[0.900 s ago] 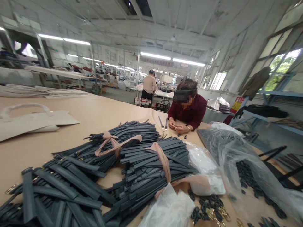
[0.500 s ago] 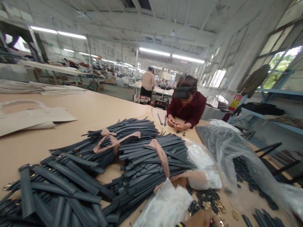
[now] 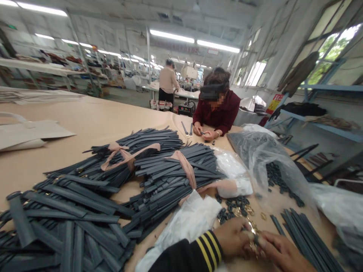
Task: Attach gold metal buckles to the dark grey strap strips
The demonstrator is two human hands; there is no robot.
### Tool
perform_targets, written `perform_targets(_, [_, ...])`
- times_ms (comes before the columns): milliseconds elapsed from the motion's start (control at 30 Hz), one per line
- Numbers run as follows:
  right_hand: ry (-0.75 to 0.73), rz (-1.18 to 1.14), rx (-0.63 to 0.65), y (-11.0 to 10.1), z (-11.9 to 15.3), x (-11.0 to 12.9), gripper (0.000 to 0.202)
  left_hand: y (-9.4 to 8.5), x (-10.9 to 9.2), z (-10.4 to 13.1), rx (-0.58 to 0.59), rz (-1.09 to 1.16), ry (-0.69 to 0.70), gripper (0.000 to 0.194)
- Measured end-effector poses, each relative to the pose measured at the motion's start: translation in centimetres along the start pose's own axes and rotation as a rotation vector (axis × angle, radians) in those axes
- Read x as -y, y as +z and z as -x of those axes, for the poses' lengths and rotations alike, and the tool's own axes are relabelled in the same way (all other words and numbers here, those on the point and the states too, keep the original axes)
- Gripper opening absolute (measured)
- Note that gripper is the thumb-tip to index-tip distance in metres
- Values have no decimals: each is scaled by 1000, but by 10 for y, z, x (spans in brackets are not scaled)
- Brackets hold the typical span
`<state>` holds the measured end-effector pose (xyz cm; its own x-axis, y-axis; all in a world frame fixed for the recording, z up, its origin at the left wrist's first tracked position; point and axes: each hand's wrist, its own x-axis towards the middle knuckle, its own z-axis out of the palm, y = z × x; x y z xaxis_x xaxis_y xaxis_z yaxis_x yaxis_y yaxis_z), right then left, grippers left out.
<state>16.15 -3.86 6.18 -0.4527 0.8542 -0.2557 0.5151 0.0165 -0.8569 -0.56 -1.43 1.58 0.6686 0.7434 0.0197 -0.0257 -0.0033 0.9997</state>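
At the lower right, my left hand, in a black sleeve with yellow stripes, has its fingers closed beside a pile of gold buckles. My right hand meets it from the right, its fingers pinched together. Between the fingertips is a small dark piece with something gold; its exact shape is blurred. Small dark loops lie just beyond my hands. Dark straps lie to the right of my right hand. White plastic wrapping is at my left forearm.
Tied strap bundles and loose wide straps cover the left and middle of the tan table. A clear bag lies at right. Across the table, a person in dark red handles small parts. A pale bag is far left.
The view has tilted down and shifted right. My left hand has come further into view, and my right hand now shows beside it, both at the small dark piece.
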Motion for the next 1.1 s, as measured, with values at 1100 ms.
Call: perform_targets(1100, [42,-237,-40,-4,11,-7,35,0,-25,5,13,-348,201,15])
